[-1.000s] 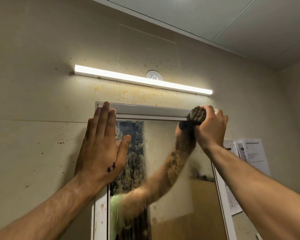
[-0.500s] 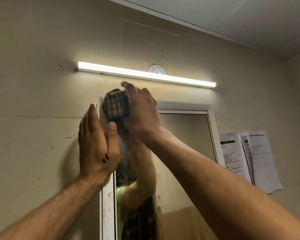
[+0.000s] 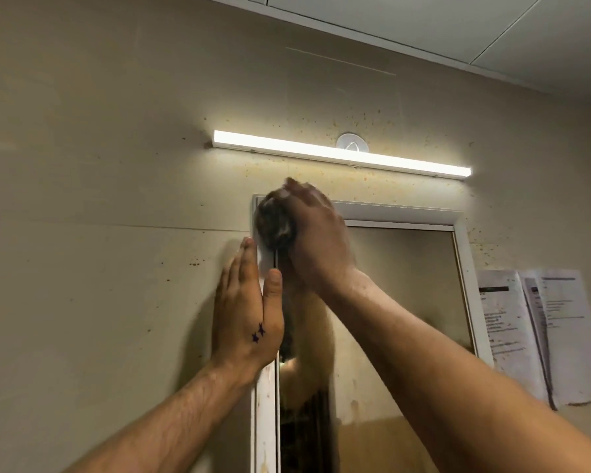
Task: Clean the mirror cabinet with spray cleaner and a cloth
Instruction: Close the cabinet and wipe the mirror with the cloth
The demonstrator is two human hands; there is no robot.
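Our right hand (image 3: 316, 233) grips the cloth (image 3: 273, 223) at eleven o'clock on the mirror cabinet (image 3: 400, 213); left hand (image 3: 246, 312) flat, fingers straight.

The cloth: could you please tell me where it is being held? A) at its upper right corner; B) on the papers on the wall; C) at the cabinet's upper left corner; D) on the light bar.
C: the right hand grips the cloth against the upper left corner of the mirror cabinet, just below the light bar.
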